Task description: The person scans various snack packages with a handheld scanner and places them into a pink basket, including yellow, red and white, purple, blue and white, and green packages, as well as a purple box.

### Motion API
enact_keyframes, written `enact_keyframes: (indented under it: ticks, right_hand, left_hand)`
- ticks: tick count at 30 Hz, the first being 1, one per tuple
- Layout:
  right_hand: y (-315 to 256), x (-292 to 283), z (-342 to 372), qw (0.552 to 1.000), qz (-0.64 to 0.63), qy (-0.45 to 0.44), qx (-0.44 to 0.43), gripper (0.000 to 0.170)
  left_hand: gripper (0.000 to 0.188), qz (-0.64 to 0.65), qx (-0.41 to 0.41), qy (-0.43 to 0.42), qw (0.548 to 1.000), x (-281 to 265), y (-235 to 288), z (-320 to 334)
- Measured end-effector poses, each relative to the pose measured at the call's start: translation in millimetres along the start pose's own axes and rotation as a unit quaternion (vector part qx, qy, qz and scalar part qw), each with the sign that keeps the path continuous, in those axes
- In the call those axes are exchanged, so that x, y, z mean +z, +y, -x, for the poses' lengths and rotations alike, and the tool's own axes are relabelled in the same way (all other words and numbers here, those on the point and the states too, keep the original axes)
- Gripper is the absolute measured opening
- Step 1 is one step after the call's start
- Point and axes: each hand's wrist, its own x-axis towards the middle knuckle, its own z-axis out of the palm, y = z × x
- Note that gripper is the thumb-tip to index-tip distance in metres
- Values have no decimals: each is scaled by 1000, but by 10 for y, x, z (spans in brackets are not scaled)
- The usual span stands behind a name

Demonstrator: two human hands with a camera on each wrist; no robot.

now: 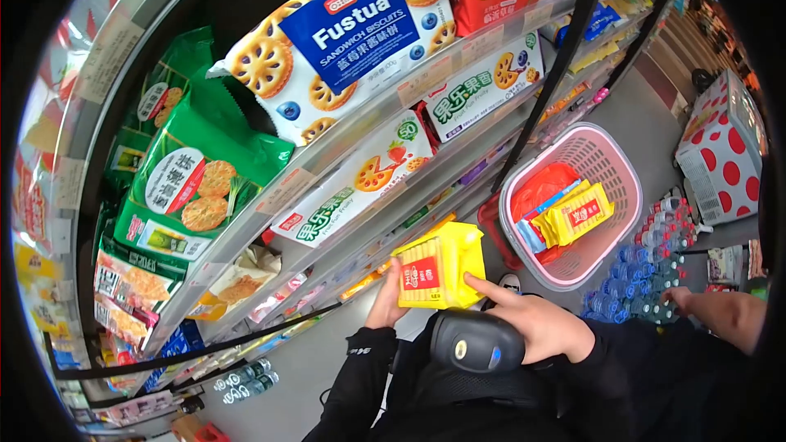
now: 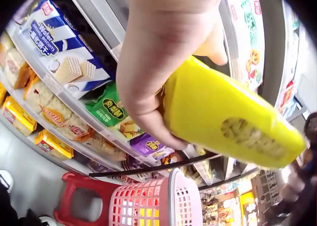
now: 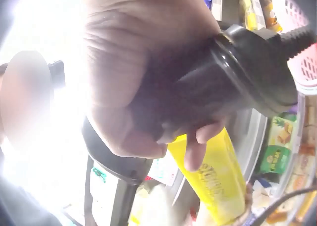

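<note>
Shopper's hands before a shelf (image 1: 368,124), left to right; clock directions are those of the head view unless another is named. At the left, a green bag (image 1: 196,139) lies at 10 o'clock from the yellow packet (image 1: 458,258), and a white biscuit packet (image 1: 344,41) at 11 o'clock. The left hand (image 1: 383,303) grips the yellow packet by one end, fingers curled about it, so that the packet lies at 2 o'clock from the grip; in the left wrist view its long axis runs from the hand toward 4 o'clock, the far end unsupported from below. Next comes the black scanner (image 1: 475,344) — so judged from its shape — at 5 o'clock from the packet, grasped by the right hand (image 1: 544,323). A finger of that hand overlaps the packet's lower right edge; whether it touches cannot be told. Farthest right is the pink basket (image 1: 629,188), at 2 o'clock from the packet, with a red bag (image 1: 548,184) and further yellow packs (image 1: 577,217) inside. The governing relation is thus packet to scanner — close neighbours, the left hand the packet's sole clear holder.
</note>
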Motion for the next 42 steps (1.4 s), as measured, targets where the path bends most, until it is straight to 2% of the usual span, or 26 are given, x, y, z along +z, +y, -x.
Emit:
enact_keyframes:
  ticks: [2,3,4,5,6,7,8,10,11,13,14,16,17,18,20,21,24,26,29,31,32,34,38,41,42]
  right_hand:
    - [-134,-66,-43,999,-1,-31,-15,47]
    - [-179,-95,-61,998,-28,-47,-36,47]
    - [-197,-103,-88,995,-54,-63,-57,47]
    - [-160,-102,-100,990,-73,-46,-111,48]
    - [-148,-124,-98,987,-109,-43,-115,51]
    - [-113,-148,-43,987,-141,-34,-74,52]
    - [-77,-163,15,984,-172,-24,-30,54]
    - [-40,-139,29,981,-191,-15,11,51]
    - [18,-99,3,989,-150,-5,-18,46]
    - [77,3,-54,990,-140,-23,-27,44]
    - [83,46,-70,991,-125,-24,-33,43]
    - [17,106,-154,991,-122,-54,-22,45]
    - [-43,143,-202,985,-155,-78,-7,45]
    - [-95,175,-249,977,-188,-103,8,45]
    - [-152,212,-325,980,-160,-119,-16,45]
    - [-175,218,-358,975,-176,-131,-31,44]
    - [-367,342,-478,968,-195,-152,-46,42]
    - [-423,366,-522,961,-219,-166,-43,41]
    - [-387,483,-521,962,-215,-158,-59,41]
    - [-404,540,-519,965,-212,-147,-57,40]
    - [-411,562,-519,966,-210,-137,-56,40]
    - [-402,590,-521,968,-207,-133,-51,40]
    - [-430,607,-486,973,-204,-96,-47,39]
    - [-419,610,-452,973,-215,-81,-14,39]
    - [-420,604,-436,975,-212,-70,-8,39]
  left_hand:
    - [57,74,-41,-8,996,206,-38,105]
    - [59,-14,30,35,999,354,-67,200]
    - [59,-11,39,45,998,365,-49,262]
    - [60,65,0,-55,996,357,-37,331]
    - [62,139,-37,-157,977,341,-21,398]
    - [63,209,-70,-257,941,332,-1,465]
    - [70,234,-55,-286,928,375,-4,502]
    - [75,181,-28,-221,958,329,-47,623]
    - [75,184,-21,-214,959,281,-38,665]
    - [75,186,20,-333,924,177,9,731]
    - [75,187,23,-331,925,153,40,768]
    - [75,155,88,-322,930,133,116,884]
    - [71,128,104,-314,935,112,184,924]
    - [71,129,103,-316,934,93,243,966]
    - [64,117,110,-301,940,71,335,999]
    - [65,200,52,-350,914,-8,350,932]
    - [63,181,65,-374,907,-217,342,904]
    - [61,211,52,-361,907,-236,319,940]
    - [59,220,38,-364,904,-195,345,958]
    - [61,173,87,-341,920,-206,325,981]
    - [61,173,86,-343,919,-183,345,1027]
    - [65,170,65,-296,938,-118,415,1142]
    - [68,152,61,-349,923,-124,473,1044]
    - [63,147,39,-363,919,-110,479,968]
    - [64,166,26,-330,929,-136,469,983]
